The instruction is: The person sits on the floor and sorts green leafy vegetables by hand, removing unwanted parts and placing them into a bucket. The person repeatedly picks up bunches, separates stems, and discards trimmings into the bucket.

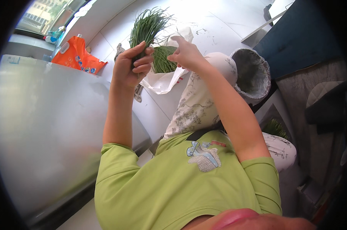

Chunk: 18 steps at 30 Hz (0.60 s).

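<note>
My left hand (133, 63) is closed around a bunch of thin green leafy stalks (148, 27), perhaps Chinese chives, whose tips fan out above the fist. To its right, my right hand (187, 54) hovers with the fingers apart and bent; I see nothing held in it. Below and between the hands, an opened white plastic bag (160, 83) on the floor holds more of the green stalks (163, 61). The lower ends of the held bunch are partly hidden by my left palm.
A lined waste bin (252, 74) stands right of my knee. More green stalks (275, 128) lie beyond my thigh. An orange pouch (75, 54) with a white cap stands at the left, beside a large glossy panel (47, 115). Green scraps (202, 30) litter the tiled floor.
</note>
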### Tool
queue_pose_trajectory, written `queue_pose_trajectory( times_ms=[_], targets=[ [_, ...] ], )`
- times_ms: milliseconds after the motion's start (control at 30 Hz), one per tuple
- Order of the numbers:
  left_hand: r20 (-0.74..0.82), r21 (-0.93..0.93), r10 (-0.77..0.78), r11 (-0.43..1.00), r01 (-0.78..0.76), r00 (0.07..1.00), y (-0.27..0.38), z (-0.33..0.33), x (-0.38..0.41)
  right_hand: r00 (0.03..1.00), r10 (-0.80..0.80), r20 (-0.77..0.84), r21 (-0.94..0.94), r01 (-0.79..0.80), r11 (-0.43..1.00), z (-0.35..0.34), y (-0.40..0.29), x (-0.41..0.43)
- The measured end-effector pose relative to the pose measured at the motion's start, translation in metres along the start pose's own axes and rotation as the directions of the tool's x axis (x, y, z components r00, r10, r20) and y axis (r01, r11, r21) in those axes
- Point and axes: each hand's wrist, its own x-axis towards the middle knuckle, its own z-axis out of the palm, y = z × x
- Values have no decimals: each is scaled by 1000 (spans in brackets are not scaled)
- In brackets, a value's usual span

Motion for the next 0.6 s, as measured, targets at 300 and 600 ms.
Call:
queue_pose_trajectory(
  times_ms=[300, 600],
  targets=[
    [148, 0, -34, 999, 34, 988, -6, 19, 4, 968, 113, 223, 390, -194, 900, 3, 8, 27],
    [132, -31, 65, 998, -61, 989, 8, 16, -5, 979, 174, 111, 378, -203, 903, 5, 1, 24]
  ],
)
